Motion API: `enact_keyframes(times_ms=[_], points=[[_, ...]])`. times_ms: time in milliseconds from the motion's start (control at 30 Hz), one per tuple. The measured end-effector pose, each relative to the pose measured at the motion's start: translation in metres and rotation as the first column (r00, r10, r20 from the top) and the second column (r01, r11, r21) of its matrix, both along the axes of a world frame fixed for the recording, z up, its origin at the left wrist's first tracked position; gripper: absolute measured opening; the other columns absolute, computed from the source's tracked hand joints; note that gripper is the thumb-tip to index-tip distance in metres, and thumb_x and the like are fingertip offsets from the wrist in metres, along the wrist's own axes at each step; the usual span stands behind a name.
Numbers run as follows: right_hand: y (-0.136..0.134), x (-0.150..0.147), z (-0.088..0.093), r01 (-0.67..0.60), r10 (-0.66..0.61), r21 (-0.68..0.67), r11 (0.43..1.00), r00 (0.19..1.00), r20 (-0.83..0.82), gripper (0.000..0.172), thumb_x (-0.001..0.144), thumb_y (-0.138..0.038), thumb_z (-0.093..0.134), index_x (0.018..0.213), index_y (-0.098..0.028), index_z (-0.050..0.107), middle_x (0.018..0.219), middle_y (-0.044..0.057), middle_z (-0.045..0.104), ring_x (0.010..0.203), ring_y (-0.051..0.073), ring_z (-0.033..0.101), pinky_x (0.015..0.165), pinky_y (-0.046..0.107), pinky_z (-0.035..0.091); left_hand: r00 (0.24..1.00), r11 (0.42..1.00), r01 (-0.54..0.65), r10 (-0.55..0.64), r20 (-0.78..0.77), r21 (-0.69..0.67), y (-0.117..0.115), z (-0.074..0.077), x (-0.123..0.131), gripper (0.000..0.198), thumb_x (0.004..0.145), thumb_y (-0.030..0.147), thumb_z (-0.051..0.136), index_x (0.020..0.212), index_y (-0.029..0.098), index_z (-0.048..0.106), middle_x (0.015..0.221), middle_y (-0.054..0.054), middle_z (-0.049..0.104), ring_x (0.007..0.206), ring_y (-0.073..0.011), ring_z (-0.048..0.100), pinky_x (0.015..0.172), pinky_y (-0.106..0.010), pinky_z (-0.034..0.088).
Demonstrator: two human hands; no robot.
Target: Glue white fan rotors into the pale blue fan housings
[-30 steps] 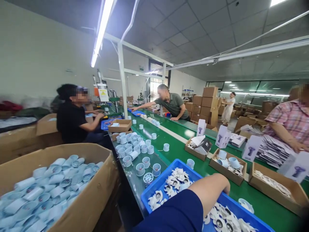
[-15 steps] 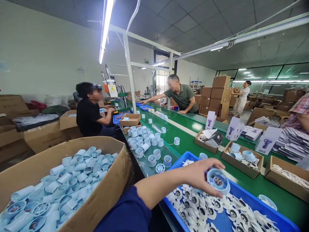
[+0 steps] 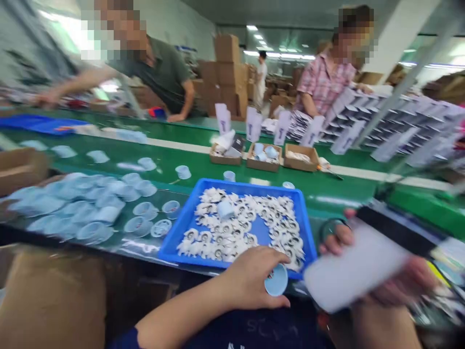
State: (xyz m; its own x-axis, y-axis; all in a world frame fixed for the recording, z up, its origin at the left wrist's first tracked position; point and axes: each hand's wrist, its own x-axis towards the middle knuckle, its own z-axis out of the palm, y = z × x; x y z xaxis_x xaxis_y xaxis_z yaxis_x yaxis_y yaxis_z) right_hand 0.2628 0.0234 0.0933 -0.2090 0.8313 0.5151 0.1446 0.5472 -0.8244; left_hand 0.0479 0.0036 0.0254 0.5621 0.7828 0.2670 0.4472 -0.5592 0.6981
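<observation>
My left hand (image 3: 250, 278) is at the near edge of a blue plastic tray (image 3: 236, 183) and shut on a pale blue plastic cup (image 3: 276, 280). My right hand (image 3: 401, 286) grips a blurred white flat sheet or card (image 3: 354, 266), with fingers showing along its edges. A dark strip (image 3: 395, 228) runs along its far side. The tray is heaped with white finned parts with dark centres (image 3: 236, 228), and one pale blue cup (image 3: 225, 209) lies among them. Several more pale blue cups (image 3: 94, 203) stand and lie on the belt to the left.
A green conveyor belt (image 3: 319, 186) crosses the view, carrying cardboard trays (image 3: 263, 157). A cardboard box (image 3: 54, 300) is at lower left. Across the belt, one person leans and reaches left, and another stands behind stacked leaflets (image 3: 392, 118). Cartons are piled behind.
The view has swung right and lower over the tray. My left hand has moved from above the tray to its near edge, still holding a cup. My right hand has entered with the white sheet.
</observation>
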Motion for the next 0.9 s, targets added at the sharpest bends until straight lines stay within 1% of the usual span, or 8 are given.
enact_keyframes(times_ms=[33,100,167,533,633,733,833,900], points=[[0.000,-0.001,0.000,-0.066,0.038,-0.126,0.990,0.976,-0.214,0.066,0.089,-0.076,0.039,0.127,-0.023,0.049,0.087,0.007,0.053,0.069,0.018,0.056,0.060,0.033,0.052,1.000,1.000,0.008,-0.008,-0.017,0.004,0.001,0.003,0.005,0.054,0.063,0.035,0.083,0.110,0.022,0.060,0.103,-0.006,0.070,0.094,-0.0263,0.065,0.085,-0.037,0.050],[0.003,-0.008,0.000,-0.286,0.076,-0.252,0.925,0.785,-0.615,0.075,0.073,-0.079,0.059,0.124,-0.025,0.052,0.085,0.004,0.051,0.069,0.019,0.055,0.062,0.035,0.052,1.000,1.000,-0.010,0.010,-0.018,-0.006,0.000,0.008,0.013,0.042,0.061,0.028,0.081,0.098,0.020,0.062,0.095,-0.005,0.070,0.085,-0.0243,0.065,0.076,-0.034,0.050],[0.005,-0.018,0.001,-0.404,0.102,-0.233,0.884,0.654,-0.750,0.075,0.064,-0.068,0.077,0.122,-0.025,0.055,0.088,0.004,0.054,0.072,0.020,0.056,0.065,0.035,0.053,0.999,0.999,-0.042,0.042,-0.015,-0.019,-0.005,0.011,0.018,0.035,0.060,0.026,0.080,0.089,0.019,0.062,0.087,-0.004,0.069,0.078,-0.0229,0.064,0.070,-0.033,0.049],[-0.006,-0.017,-0.001,-0.379,0.128,-0.190,0.906,0.673,-0.728,0.063,0.072,-0.052,0.079,0.123,-0.025,0.056,0.090,0.003,0.057,0.075,0.020,0.059,0.064,0.033,0.053,0.999,0.998,-0.038,0.037,-0.007,-0.052,-0.012,0.008,0.029,0.033,0.060,0.028,0.079,0.084,0.016,0.061,0.086,-0.007,0.068,0.078,-0.0241,0.064,0.070,-0.033,0.049],[-0.004,-0.018,-0.001,-0.400,0.133,-0.204,0.893,0.670,-0.731,0.067,0.071,-0.053,0.080,0.126,-0.024,0.054,0.091,0.004,0.058,0.076,0.020,0.059,0.065,0.033,0.054,1.000,0.995,-0.019,0.017,-0.017,-0.100,-0.012,0.017,0.031,0.034,0.059,0.030,0.082,0.083,0.017,0.062,0.081,-0.004,0.067,0.074,-0.0222,0.063,0.068,-0.031,0.049],[-0.003,-0.012,0.000,-0.401,0.074,-0.257,0.879,0.649,-0.758,0.074,0.068,-0.059,0.081,0.127,-0.023,0.054,0.092,0.004,0.058,0.077,0.021,0.060,0.068,0.035,0.055,0.998,0.966,0.046,-0.058,-0.038,-0.254,-0.012,0.028,0.027,0.049,0.058,0.037,0.086,0.098,0.020,0.063,0.088,-0.001,0.069,0.076,-0.0204,0.065,0.066,-0.028,0.050],[-0.003,0.013,-0.006,-0.274,-0.057,-0.301,0.913,0.646,-0.761,0.077,0.061,-0.062,0.083,0.123,-0.023,0.058,0.089,0.003,0.055,0.075,0.019,0.058,0.072,0.036,0.056,0.982,0.950,0.067,-0.117,-0.149,-0.304,-0.006,0.026,0.008,0.069,0.057,0.041,0.088,0.118,0.026,0.060,0.108,-0.002,0.071,0.093,-0.0250,0.068,0.081,-0.033,0.053],[-0.003,0.040,-0.017,-0.064,-0.217,-0.345,0.937,0.665,-0.714,0.075,0.057,-0.061,0.085,0.118,-0.023,0.062,0.088,0.002,0.055,0.073,0.019,0.058,0.073,0.036,0.056,0.972,0.979,-0.060,0.013,-0.233,-0.197,0.002,0.013,-0.015,0.066,0.061,0.040,0.085,0.120,0.026,0.059,0.116,-0.005,0.069,0.103,-0.0288,0.066,0.089,-0.039,0.052]])
